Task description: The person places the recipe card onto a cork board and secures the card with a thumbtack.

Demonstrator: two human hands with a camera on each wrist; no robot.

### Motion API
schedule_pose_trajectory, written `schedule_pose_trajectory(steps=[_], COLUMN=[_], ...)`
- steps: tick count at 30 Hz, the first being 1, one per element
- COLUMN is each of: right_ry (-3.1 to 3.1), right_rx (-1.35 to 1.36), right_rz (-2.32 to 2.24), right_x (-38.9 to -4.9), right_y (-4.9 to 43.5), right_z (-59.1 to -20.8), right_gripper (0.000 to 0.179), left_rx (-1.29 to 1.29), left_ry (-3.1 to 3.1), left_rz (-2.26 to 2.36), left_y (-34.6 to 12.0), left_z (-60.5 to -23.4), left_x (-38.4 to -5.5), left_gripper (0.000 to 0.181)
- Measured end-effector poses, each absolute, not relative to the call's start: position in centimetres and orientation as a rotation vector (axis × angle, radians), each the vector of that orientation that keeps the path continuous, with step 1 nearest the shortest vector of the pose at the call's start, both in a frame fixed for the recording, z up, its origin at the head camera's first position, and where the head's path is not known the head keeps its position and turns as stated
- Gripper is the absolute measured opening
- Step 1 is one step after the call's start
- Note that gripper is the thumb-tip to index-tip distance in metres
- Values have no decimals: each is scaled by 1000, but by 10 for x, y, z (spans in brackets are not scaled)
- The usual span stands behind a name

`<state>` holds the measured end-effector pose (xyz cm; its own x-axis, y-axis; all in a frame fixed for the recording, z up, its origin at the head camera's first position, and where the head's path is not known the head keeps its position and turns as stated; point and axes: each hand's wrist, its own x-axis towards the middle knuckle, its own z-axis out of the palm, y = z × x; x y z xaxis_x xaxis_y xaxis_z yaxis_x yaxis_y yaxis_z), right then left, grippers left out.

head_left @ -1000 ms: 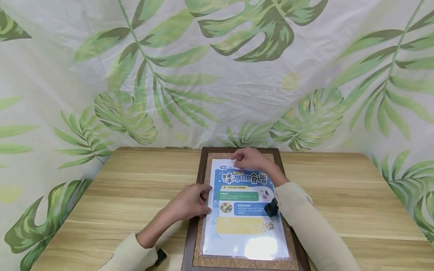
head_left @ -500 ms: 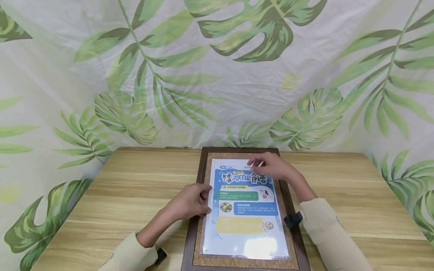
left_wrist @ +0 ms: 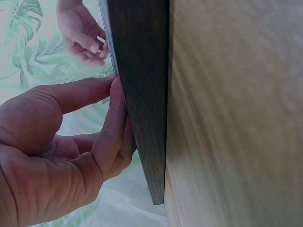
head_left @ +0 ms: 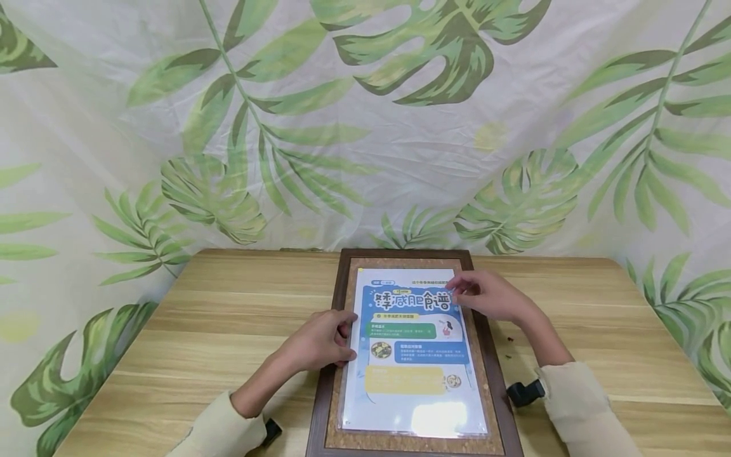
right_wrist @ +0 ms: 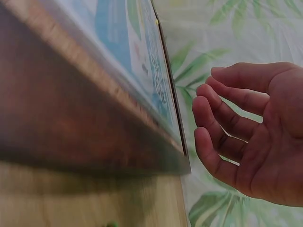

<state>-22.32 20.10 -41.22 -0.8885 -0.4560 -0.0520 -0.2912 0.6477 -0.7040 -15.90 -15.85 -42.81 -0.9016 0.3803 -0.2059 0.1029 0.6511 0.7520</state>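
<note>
A framed cork board (head_left: 419, 443) lies on the table with a blue-and-white printed poster sheet (head_left: 394, 412) over it. A yellow dot, perhaps a pin head (head_left: 360, 270), shows at the sheet's upper left corner. My left hand (head_left: 316, 341) rests its fingertips along the sheet's left edge; in the left wrist view they touch by the dark frame (left_wrist: 142, 94). Near the sheet's upper right edge is my right hand (head_left: 492, 296), its fingers loosely bent. Nothing shows between them in the right wrist view, where the same hand (right_wrist: 255, 127) appears apart from the frame.
Small reddish bits (head_left: 510, 339) lie on the wooden table (head_left: 571, 317) right of the frame. A green speck (right_wrist: 112, 224) shows at the bottom of the right wrist view. A leaf-print cloth (head_left: 342, 171) hangs behind the table.
My right hand has moved rightward and slightly nearer along the sheet's top, from its middle to the right edge, uncovering the heading. My left hand has stayed put.
</note>
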Motion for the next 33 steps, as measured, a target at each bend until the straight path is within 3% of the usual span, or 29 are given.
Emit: schedule_pose_trajectory(steps=[33], right_ry=[2568], right_rx=[-622], right_rz=[-1072], right_x=[-201], right_y=[285], right_z=[-443], right_gripper=[23], left_rx=[353], left_ry=[2503], left_rz=[1149], left_y=[-159], left_z=[-427], left_x=[-159], left_gripper=[71])
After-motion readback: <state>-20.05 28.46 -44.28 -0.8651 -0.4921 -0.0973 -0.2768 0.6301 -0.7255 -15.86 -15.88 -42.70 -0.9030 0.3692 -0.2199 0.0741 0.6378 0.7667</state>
